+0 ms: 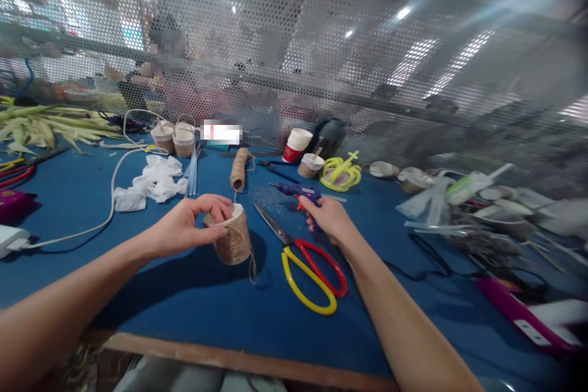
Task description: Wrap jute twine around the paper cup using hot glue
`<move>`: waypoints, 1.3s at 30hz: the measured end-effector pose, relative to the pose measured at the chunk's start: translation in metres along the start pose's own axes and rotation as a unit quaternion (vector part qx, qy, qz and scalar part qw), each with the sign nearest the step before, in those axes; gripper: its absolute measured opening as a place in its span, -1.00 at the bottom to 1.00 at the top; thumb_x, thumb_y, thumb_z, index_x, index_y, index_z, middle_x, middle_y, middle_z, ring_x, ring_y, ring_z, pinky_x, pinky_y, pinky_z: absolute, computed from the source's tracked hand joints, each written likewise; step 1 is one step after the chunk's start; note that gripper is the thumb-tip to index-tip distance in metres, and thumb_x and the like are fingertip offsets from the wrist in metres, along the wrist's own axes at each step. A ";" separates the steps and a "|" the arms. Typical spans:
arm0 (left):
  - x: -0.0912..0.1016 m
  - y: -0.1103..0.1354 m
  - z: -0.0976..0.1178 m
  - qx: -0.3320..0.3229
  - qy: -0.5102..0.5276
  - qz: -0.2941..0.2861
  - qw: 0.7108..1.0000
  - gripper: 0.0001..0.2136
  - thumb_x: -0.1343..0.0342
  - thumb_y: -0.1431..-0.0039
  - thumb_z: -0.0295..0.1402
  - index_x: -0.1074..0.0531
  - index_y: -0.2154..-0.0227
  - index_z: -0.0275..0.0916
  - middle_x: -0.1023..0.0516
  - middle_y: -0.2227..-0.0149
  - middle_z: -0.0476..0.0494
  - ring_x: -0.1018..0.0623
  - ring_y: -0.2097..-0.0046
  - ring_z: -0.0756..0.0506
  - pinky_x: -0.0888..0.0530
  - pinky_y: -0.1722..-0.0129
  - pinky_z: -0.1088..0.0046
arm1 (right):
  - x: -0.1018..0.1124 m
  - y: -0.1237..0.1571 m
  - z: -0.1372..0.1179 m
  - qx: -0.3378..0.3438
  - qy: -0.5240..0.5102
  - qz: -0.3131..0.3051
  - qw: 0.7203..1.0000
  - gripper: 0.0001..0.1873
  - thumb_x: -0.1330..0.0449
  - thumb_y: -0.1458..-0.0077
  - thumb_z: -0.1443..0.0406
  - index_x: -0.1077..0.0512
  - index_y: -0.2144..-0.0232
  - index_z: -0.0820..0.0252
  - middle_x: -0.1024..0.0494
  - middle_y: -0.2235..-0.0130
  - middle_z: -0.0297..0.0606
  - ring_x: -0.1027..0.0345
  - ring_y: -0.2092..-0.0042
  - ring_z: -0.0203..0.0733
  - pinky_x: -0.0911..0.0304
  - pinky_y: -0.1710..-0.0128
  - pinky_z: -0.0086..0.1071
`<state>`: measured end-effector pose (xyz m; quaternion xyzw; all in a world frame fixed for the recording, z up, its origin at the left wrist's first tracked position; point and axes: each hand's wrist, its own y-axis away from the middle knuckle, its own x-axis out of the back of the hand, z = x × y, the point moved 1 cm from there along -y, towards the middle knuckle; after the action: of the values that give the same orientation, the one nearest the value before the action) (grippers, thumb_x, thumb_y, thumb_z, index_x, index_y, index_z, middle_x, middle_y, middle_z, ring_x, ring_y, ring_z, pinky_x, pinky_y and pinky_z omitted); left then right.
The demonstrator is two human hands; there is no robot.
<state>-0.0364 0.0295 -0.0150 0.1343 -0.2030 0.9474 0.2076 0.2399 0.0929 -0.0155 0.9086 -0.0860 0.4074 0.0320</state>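
Observation:
My left hand (202,220) grips the rim of a paper cup (233,242) wrapped in brown twine, with fingers inside and thumb outside. A loose twine end hangs from the cup's right side. In my right hand (328,215) is a blue glue gun (298,191) with a red trigger, its nozzle pointing left. Between the hands, scissors (310,266) with one red and one yellow handle lie on the table. Behind the cup lies a roll of twine (239,169), a thin strand running from it toward the cup.
White crumpled tissue (154,182) and a white cable (113,208) lie at left. Wrapped cups (184,139), a red-and-white cup stack (296,146) and a yellow crown-shaped piece (340,173) stand at the back. Plastic scraps and a purple power strip (523,312) are at right. A perforated screen (257,43) rises behind.

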 end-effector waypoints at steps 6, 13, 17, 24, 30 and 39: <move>-0.002 0.001 0.004 -0.003 -0.005 -0.006 1.000 -0.87 -0.09 -0.02 -0.42 -0.29 0.57 -0.28 -0.47 0.27 -0.23 -0.36 -0.05 -0.17 -0.30 -0.01 0.28 | -0.006 -0.009 -0.004 -0.008 0.120 0.062 0.991 -0.86 -0.15 -0.08 0.30 -0.39 0.43 0.32 -0.47 0.29 -0.10 -0.37 0.20 -0.10 -0.25 0.21 -0.19; -0.004 0.001 0.002 0.012 -0.011 0.013 1.000 -0.88 -0.10 0.01 -0.43 -0.31 0.58 -0.29 -0.48 0.28 -0.22 -0.37 -0.04 -0.17 -0.29 0.00 0.29 | -0.011 0.068 -0.059 0.216 0.036 -0.103 0.970 -0.84 -0.18 -0.01 0.21 -0.40 0.36 0.18 -0.50 0.31 -0.27 -0.37 0.27 -0.22 -0.24 0.25 -0.37; -0.005 0.002 0.000 0.039 -0.015 0.017 0.999 -0.89 -0.10 0.05 -0.45 -0.29 0.59 -0.29 -0.50 0.27 -0.21 -0.39 -0.02 -0.17 -0.30 0.02 0.31 | -0.023 0.099 -0.071 0.284 -0.032 -0.133 0.949 -0.84 -0.25 0.08 0.25 -0.35 0.45 0.18 -0.47 0.43 -0.35 -0.32 0.39 -0.27 -0.20 0.38 -0.41; -0.011 0.002 0.007 0.073 -0.043 -0.024 0.996 -0.93 -0.05 0.04 -0.42 -0.33 0.52 -0.32 -0.52 0.34 -0.14 -0.47 0.34 -0.02 -0.38 0.32 0.48 | -0.025 0.100 -0.066 0.300 -0.075 -0.094 0.946 -0.88 -0.05 -0.10 0.30 -0.31 0.46 0.18 -0.40 0.49 -0.34 -0.27 0.43 -0.30 -0.19 0.40 -0.42; -0.013 0.003 0.011 0.081 -0.036 -0.026 0.996 -0.92 -0.05 0.03 -0.40 -0.33 0.53 -0.32 -0.52 0.34 -0.15 -0.47 0.25 -0.07 -0.38 0.29 0.48 | -0.023 0.102 -0.064 0.275 -0.079 -0.099 0.953 -0.85 -0.04 -0.10 0.27 -0.30 0.47 0.19 -0.27 0.56 -0.41 -0.14 0.52 -0.35 -0.13 0.51 -0.47; -0.011 0.004 0.009 0.101 0.045 -0.033 0.993 -0.88 -0.12 0.04 -0.38 -0.32 0.54 -0.33 -0.50 0.18 -0.25 -0.46 0.11 -0.14 -0.35 0.13 0.38 | -0.022 0.100 -0.059 0.256 -0.107 -0.108 0.954 -0.87 -0.09 -0.06 0.29 -0.34 0.48 0.22 -0.30 0.55 -0.40 -0.12 0.53 -0.38 -0.12 0.56 -0.50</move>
<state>-0.0272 0.0185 -0.0126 0.1186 -0.0923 0.9607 0.2333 0.1643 0.0053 0.0066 0.9285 0.1173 0.3099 -0.1676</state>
